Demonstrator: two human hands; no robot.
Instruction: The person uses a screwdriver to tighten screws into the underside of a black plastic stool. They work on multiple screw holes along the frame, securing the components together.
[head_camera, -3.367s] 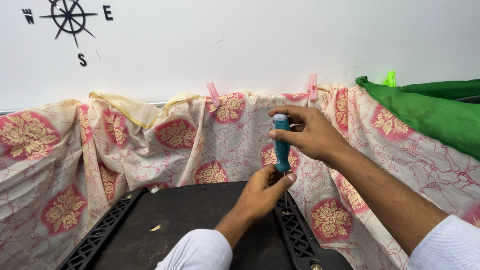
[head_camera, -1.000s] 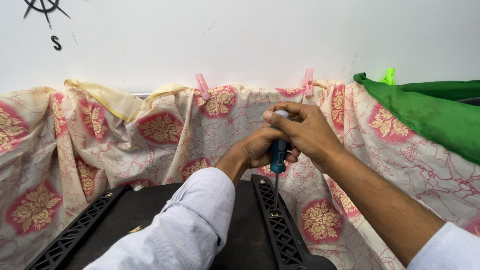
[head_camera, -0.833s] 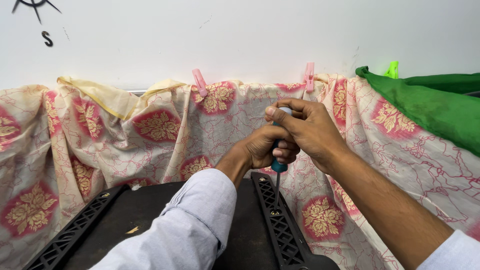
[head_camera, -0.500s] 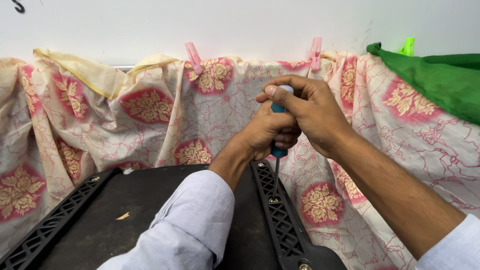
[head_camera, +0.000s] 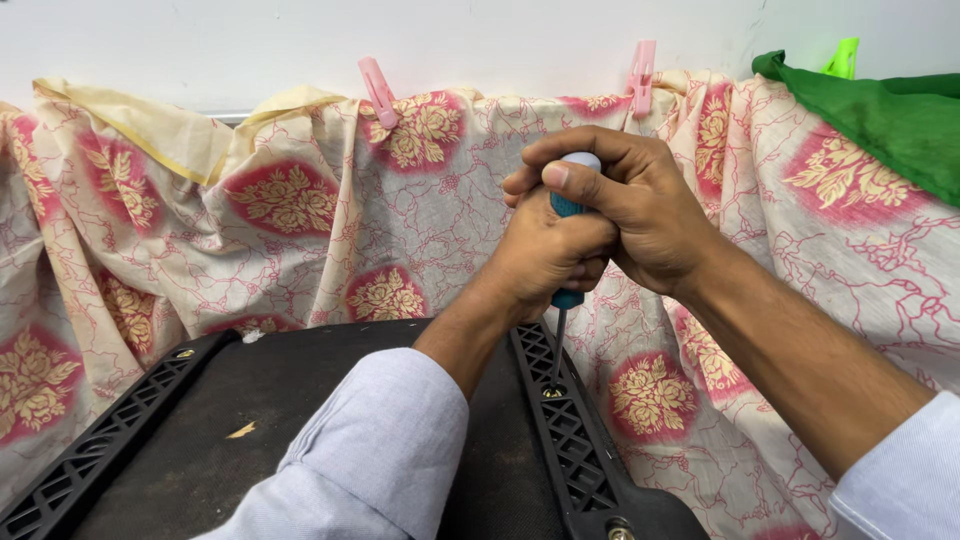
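Screwdriver (head_camera: 566, 300) with a teal handle stands upright just right of centre, its thin shaft running down toward 6 o'clock to a screw (head_camera: 552, 392) in the latticed right rim of a black panel (head_camera: 300, 420). Left hand (head_camera: 545, 255) has its grip closed around the handle; right hand (head_camera: 625, 205), coming in from 4 o'clock, wraps over the left with its thumb pressed on the handle's pale top. Behind, from 9 to 3 o'clock, hangs a cream cloth with red flower medallions (head_camera: 300, 200), held by two pink pegs (head_camera: 378, 90) along the top edge. At 2 o'clock lies a green cloth (head_camera: 880, 120) with a lime peg (head_camera: 843, 57)
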